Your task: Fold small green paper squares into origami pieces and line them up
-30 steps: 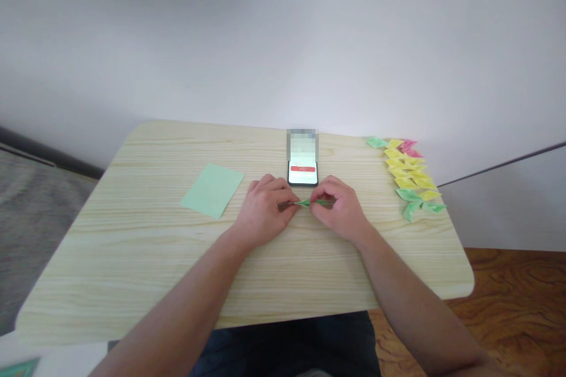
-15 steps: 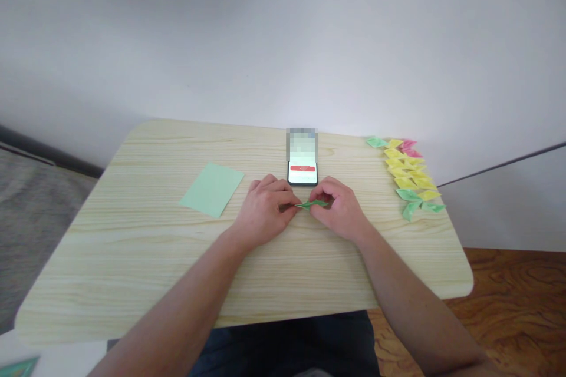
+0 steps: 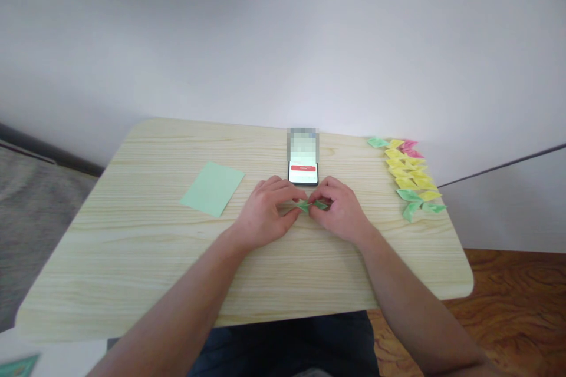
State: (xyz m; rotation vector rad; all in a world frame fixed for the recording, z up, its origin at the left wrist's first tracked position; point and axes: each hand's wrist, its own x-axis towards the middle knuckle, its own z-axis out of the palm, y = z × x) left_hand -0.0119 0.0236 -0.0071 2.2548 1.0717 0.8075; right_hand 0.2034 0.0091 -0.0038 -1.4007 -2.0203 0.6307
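Note:
A small folded green paper piece (image 3: 303, 206) lies between my two hands, just in front of the phone. My left hand (image 3: 267, 212) has its thumb and fingers curled at the paper's left part. On the other side, my right hand (image 3: 338, 209) pinches the paper between thumb and forefinger, and a green tip shows inside its grip. Fingers cover much of the folds. Flat on the table to the left of my left hand is a sheet of green paper (image 3: 213, 188).
A phone (image 3: 303, 174) with a lit screen lies at the back middle of the wooden table (image 3: 132, 247). Along the right edge are several folded paper pieces: yellow (image 3: 404, 172), pink (image 3: 411, 152) and green (image 3: 411, 209). A white wall (image 3: 265, 41) rises behind.
My left fingers have shifted slightly right and over the folded green paper, with fingertips now nearer my right hand. The flat sheet, phone and folded row stay put.

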